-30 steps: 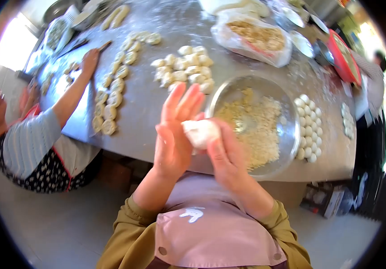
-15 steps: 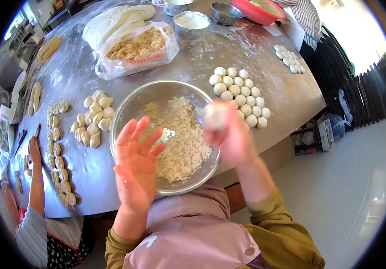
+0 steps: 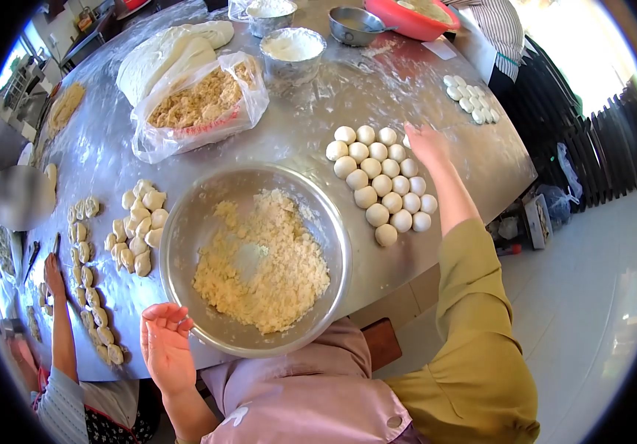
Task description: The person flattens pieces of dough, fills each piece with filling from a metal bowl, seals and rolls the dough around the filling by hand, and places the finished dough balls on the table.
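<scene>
My right hand (image 3: 428, 144) reaches out to the far right corner of a cluster of round white dough balls (image 3: 387, 165). Its fingers are closed on a dough ball (image 3: 407, 140), which they partly hide, beside the others. Near the lower left rim of a metal bowl (image 3: 343, 255), my left hand (image 3: 167, 348) is open, palm up, with loosely bent fingers and nothing in it. Inside the bowl lies a pale crumbly filling (image 3: 289, 266). Left of the bowl sits a heap of dough pieces (image 3: 139, 226).
Farther back are a plastic bag of brown crumbly filling (image 3: 199, 103), a large dough mass (image 3: 163, 63), flour bowls (image 3: 292, 48) and a red basin (image 3: 411, 16). At left, a co-worker's hand (image 3: 54, 277) is near a row of filled dough pieces (image 3: 91, 296). Small white pieces (image 3: 472, 100) lie far right.
My right hand has moved from above the bowl out to the cluster's far right side with the dough ball. My left hand has dropped down and left, away from over the bowl.
</scene>
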The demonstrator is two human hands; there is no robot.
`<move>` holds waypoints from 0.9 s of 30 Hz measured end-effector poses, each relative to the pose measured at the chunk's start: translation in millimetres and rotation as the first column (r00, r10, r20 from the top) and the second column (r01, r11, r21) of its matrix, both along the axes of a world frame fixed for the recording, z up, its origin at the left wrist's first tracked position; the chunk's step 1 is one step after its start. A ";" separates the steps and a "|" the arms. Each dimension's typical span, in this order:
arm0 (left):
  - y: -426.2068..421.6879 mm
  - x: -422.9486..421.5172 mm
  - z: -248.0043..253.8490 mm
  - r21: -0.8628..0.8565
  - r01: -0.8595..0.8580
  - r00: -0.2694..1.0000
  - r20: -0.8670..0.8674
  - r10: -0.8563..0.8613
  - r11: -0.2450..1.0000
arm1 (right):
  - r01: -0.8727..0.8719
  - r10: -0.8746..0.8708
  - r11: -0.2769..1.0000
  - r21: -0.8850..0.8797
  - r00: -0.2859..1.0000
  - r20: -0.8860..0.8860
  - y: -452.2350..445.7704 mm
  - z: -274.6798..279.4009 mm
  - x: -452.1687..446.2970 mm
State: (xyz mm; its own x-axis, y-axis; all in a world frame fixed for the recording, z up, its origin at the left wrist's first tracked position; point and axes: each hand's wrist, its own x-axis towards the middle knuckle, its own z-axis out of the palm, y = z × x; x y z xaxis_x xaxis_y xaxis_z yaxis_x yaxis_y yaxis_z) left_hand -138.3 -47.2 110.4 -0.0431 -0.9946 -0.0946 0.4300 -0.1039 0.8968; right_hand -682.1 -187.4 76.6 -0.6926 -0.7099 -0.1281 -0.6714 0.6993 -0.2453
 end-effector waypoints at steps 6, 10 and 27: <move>0.2 -2.2 2.1 -0.002 0.002 0.999 0.043 -0.002 1.000 | -0.085 0.079 0.994 0.070 0.993 0.089 -27.7 -37.9 -11.1; -2.0 4.7 5.6 -0.021 -0.030 0.999 0.045 0.031 0.999 | -0.096 0.089 0.995 0.021 0.973 0.213 -18.4 -5.5 1.0; -97.0 102.3 -83.5 -0.433 -0.063 0.049 0.899 0.436 0.899 | -0.782 0.873 0.225 -0.581 0.426 -0.236 178.7 30.5 306.3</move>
